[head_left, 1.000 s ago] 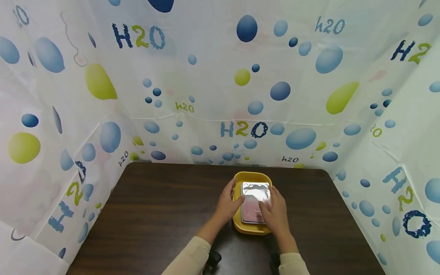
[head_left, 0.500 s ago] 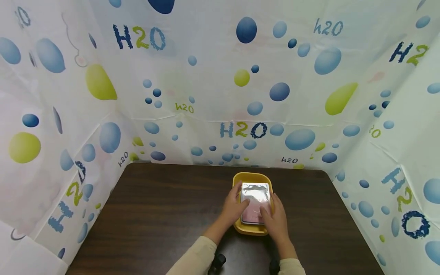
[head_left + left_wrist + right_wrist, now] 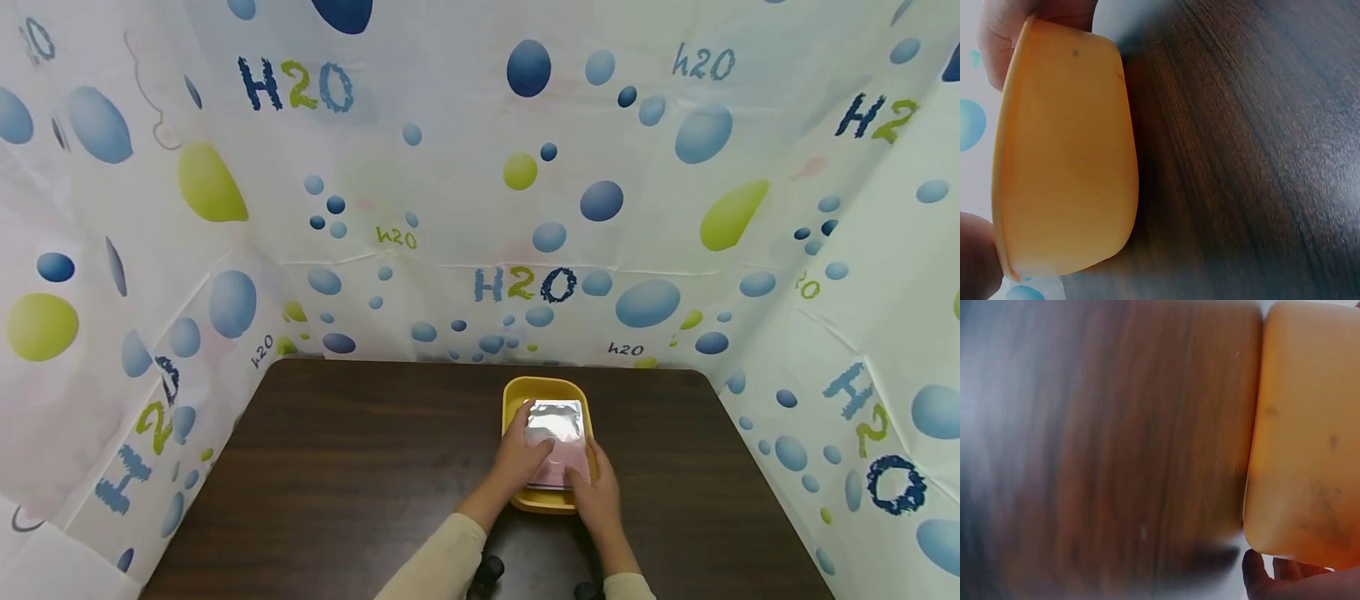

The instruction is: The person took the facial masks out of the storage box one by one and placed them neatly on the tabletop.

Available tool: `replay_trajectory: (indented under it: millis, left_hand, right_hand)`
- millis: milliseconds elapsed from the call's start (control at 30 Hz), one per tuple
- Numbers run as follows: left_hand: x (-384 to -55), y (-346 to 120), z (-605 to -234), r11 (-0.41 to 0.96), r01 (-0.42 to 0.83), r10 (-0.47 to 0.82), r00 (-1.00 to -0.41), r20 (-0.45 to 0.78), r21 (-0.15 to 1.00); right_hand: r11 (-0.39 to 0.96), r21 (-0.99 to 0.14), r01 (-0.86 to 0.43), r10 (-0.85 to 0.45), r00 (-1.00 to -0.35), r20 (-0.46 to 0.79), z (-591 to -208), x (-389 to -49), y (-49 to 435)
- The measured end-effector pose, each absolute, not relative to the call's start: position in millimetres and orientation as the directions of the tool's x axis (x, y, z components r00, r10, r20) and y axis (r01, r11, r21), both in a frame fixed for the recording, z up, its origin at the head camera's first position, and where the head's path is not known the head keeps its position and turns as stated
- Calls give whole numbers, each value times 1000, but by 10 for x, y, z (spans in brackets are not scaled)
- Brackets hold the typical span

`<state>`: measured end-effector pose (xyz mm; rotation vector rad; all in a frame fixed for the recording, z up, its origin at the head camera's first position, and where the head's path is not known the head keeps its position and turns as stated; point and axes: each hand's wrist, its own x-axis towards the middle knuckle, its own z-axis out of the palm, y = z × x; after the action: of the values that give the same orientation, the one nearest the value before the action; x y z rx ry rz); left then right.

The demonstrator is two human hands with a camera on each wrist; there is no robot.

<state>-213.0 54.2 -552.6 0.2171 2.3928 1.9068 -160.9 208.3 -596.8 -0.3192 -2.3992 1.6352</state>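
One packet lay inside the tray, long side pointing away from me, my left grip pinching its edge at the tray's left; whether my right grip, tray-right, was closed I couldn't tell.

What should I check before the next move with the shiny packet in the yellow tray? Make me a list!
1. Packet within the tray's outline, seen from above: ok.
2. Tray resting on the table: ok, it looks set down.
3. Left grip has its thumb over the packet: ok.
4. Right grip has its thumb over the packet's pink end: ok.
5. Firm hold on the packet: cannot tell, some fingers are hidden.
6. Outside of the tray clean: not ok, dark marks show in the right wrist view.
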Motion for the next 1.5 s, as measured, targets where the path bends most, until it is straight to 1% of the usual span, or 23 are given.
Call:
replay_trajectory:
  millis: [200, 533, 700, 900, 1067, 1200, 1333, 1433, 1500]
  left_hand:
    - [-2163, 568, -5562, 245, 6, 148, -989, -32, 969]
    - [-2173, 560, -5654, 325, -31, 153, -985, -85, 945]
    - [-2171, 556, -5652, 298, -42, 150, -985, -91, 954]
    - [-2151, 572, -5631, 246, -12, 151, -987, -50, 969]
    - [-2175, 592, -5628, 148, -3, 135, -991, -23, 989]
    - [-2209, 585, -5630, -15, -18, 125, -992, -16, 1000]
    - [-2226, 566, -5635, -177, -44, 128, -992, -21, 983]
    - [-2227, 552, -5645, -236, -48, 131, -991, -17, 971]
    - [-2229, 549, -5651, -250, -44, 138, -990, -10, 967]
  right_hand:
    - [315, -947, 68, 315, -948, 37, -6058, -1600, 2067]
    - [271, -960, 66, 320, -947, 25, -6082, -1557, 1989]
    - [258, -963, 74, 338, -941, 19, -6081, -1550, 1991]
    - [233, -967, 102, 369, -929, -9, -6115, -1577, 2026]
    - [213, -972, 101, 370, -929, -16, -6109, -1605, 2041]
    - [192, -977, 95, 367, -930, -18, -6096, -1619, 2057]
    - [177, -979, 98, 367, -930, -27, -6083, -1623, 2071]
    - [174, -979, 110, 365, -930, -39, -6077, -1623, 2076]
    - [168, -978, 121, 368, -928, -52, -6075, -1622, 2077]
